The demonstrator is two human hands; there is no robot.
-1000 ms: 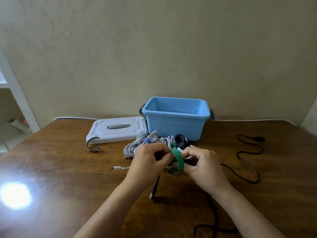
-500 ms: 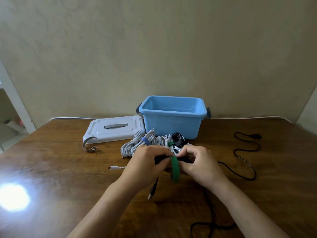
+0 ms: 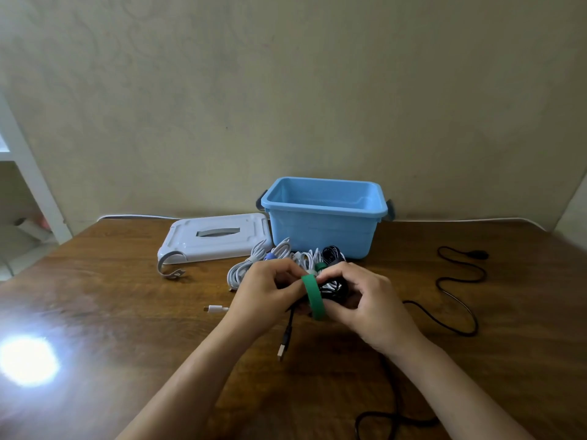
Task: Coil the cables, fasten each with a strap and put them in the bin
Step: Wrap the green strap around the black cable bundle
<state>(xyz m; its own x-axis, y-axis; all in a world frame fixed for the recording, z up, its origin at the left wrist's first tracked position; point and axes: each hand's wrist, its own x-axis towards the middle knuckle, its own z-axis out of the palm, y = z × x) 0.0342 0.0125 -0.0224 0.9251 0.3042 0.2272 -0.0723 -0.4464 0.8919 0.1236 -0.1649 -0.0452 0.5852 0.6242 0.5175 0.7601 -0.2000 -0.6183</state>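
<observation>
Over the tabletop (image 3: 95, 296), just before the empty blue bin (image 3: 320, 230), our left hand (image 3: 263, 290) and right hand (image 3: 365, 300), grips pinching, have drawn the green strap (image 3: 313, 295) tighter around the coiled black cable (image 3: 333, 289), fastening seemingly nearly complete.

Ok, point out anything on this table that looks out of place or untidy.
A black cable sprawls uncoiled across the table right of the bin, running off the near edge. A USB plug dangles loose below the left hand. The bin's lid lies off beside it. Nothing looks damaged or spilled.
</observation>
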